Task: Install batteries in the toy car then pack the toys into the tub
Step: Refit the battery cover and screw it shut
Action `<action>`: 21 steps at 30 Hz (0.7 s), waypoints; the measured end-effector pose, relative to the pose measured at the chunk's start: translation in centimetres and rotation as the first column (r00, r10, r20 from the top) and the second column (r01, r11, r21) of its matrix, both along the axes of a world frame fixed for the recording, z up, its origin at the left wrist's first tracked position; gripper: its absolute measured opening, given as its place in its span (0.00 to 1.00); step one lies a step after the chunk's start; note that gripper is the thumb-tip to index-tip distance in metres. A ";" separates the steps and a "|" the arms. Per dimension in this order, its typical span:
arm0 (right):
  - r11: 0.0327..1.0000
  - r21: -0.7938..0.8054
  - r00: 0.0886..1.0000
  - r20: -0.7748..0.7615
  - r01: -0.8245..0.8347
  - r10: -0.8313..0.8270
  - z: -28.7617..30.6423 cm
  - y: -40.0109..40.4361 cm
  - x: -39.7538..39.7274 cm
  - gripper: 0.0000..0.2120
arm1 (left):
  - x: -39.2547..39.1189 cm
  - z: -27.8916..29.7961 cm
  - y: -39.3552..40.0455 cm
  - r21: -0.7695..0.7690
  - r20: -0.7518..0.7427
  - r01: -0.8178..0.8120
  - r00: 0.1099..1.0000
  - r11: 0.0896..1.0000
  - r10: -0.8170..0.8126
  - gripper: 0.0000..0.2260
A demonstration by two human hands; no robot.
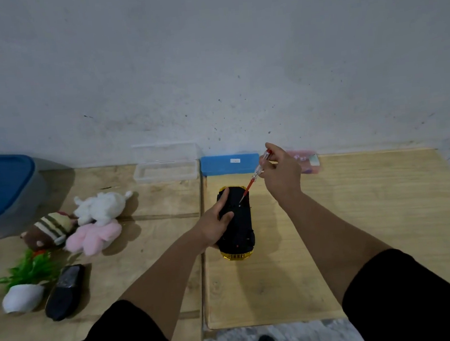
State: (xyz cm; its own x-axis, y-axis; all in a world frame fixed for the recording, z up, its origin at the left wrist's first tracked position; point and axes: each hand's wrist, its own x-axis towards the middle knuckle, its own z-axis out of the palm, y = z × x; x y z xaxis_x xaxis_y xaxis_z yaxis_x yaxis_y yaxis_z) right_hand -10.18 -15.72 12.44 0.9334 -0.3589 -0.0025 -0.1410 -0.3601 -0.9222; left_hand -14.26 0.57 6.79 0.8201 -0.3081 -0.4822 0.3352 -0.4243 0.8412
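While the toy car [237,224] lies upside down on the right-hand panel of the wooden table [361,226], black underside up and gold bodywork showing at both ends, the left hand [218,223] grips it along its left flank, fingers curled over the chassis. The right hand [282,173] pinches one screwdriver [254,177], red-shafted with a clear handle, tilted so that its tip meets the underside near the far end of the car.

On the left panel lie three soft toys in a cluster: one white plush [101,208], one pink plush [94,238] touching it, and one brown striped plush [49,231] beside both. Nearer the table's front edge stand one small artificial plant in a white pot [23,286] and one black remote control [65,291], side by side.

One grey tub with a blue lid [0,192] sits at the far left. Against the wall are one clear plastic box [166,169], open, one blue case [230,164], and one pink box [309,160], partly hidden behind the right hand.
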 end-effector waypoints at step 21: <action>0.998 -0.071 1.000 -0.003 -0.001 0.000 1.0 1.1 -0.3 0.21 | 0.7 0.9 1.1 -0.006 -0.020 0.021 1.000 1.000 -0.021 0.26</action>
State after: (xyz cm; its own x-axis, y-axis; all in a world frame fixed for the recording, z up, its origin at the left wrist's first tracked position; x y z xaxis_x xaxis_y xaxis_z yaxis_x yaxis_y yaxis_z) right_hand -10.44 -14.65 13.44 0.9336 -0.3578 0.0204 -0.1431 -0.4243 -0.8941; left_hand -13.60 1.67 7.65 0.8035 -0.3278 -0.4970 0.3435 -0.4266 0.8367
